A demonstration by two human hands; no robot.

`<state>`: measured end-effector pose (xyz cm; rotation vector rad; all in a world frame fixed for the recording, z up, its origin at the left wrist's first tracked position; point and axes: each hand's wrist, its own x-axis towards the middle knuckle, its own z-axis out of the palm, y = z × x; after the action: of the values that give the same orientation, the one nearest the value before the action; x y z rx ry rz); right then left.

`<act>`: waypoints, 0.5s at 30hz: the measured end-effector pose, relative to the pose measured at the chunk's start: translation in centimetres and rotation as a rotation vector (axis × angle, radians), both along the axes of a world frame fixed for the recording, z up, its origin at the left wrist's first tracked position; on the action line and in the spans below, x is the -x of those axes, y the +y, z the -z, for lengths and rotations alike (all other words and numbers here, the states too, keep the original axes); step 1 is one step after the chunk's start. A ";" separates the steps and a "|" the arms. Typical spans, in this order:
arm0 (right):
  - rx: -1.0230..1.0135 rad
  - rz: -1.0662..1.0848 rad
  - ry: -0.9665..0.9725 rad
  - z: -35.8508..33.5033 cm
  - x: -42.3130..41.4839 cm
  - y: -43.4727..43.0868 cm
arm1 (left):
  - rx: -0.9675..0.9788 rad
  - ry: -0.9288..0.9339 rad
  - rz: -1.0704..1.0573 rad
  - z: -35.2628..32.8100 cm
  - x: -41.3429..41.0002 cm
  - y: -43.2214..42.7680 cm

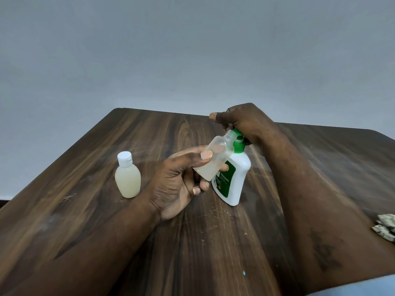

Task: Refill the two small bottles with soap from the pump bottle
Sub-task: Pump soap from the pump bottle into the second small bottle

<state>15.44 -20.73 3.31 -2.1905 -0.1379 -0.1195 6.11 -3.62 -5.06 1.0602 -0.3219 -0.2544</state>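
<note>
Left hand [177, 180] pinches the uncapped small bottle [215, 158] between thumb and fingers, tilted, open neck angled up to the right against the green pump head [238, 138]; a little pale soap sits low in it. Fingertips behind the bottle only partly seen. Right hand [239, 120] rests curled on top of the pump bottle [234, 180], covering most of the pump; the nozzle tip is hidden behind the bottle neck, so whether soap is flowing cannot be told. Pump bottle white, green label, partly readable "ORIGINAL", leaning on the wooden table [106, 210], lower left side masked by the held bottle. Second small bottle [127, 177] stands upright, white cap on, nearly full, apart to the left. Crumpled patterned item [385, 226] cut off at right edge, unidentifiable.
</note>
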 end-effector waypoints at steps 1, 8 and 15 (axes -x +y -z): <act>0.006 0.000 -0.002 0.0 0.0 0.0 | 0.001 0.002 0.001 0.0 0.0 0.0; -0.006 0.017 -0.033 -0.3 0.0 0.0 | 0.016 -0.003 0.020 -0.2 0.1 -0.1; -0.002 0.007 0.001 -0.1 0.0 0.0 | 0.009 -0.002 0.006 -0.1 0.2 -0.2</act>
<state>15.45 -20.74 3.38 -2.1895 -0.1296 -0.1227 5.94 -3.78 -4.95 1.0506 -0.3279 -0.2564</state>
